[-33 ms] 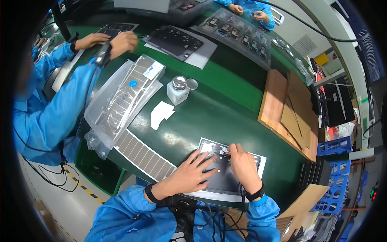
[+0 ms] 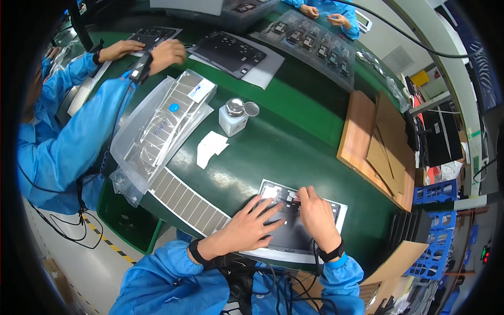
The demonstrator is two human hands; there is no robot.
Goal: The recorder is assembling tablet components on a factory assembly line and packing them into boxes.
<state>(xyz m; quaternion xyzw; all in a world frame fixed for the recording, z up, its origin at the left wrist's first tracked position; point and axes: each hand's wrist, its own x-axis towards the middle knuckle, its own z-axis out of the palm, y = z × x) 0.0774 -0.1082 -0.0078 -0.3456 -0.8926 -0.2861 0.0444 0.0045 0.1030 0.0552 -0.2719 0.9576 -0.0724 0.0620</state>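
In front of me a flat black panel (image 2: 292, 232) with small white pieces along its far part lies on a white sheet (image 2: 341, 219). My left hand (image 2: 245, 227) rests flat on the panel's left side, fingers spread, holding nothing. At the panel's far edge, right of its middle, my right hand (image 2: 317, 218) has its fingers pinched together and pointing down. Whatever lies between those fingertips is too small and covered to make out. A white-backed strip of grey-brown rectangular stickers (image 2: 184, 202) reaches from the left up to my left wrist.
Left of centre lie plastic-wrapped sticker sheets (image 2: 152, 131), a white dispenser bottle (image 2: 232, 123) and white paper scraps (image 2: 210, 148). A wooden board (image 2: 353, 128) stands right. Farther off are another black panel (image 2: 226, 54) and a clear parts tray (image 2: 310, 44). A co-worker's hand (image 2: 167, 55) works at left.
The co-worker's near hand at the left has shifted slightly up and to the right. My own hands and the panel show no visible movement.
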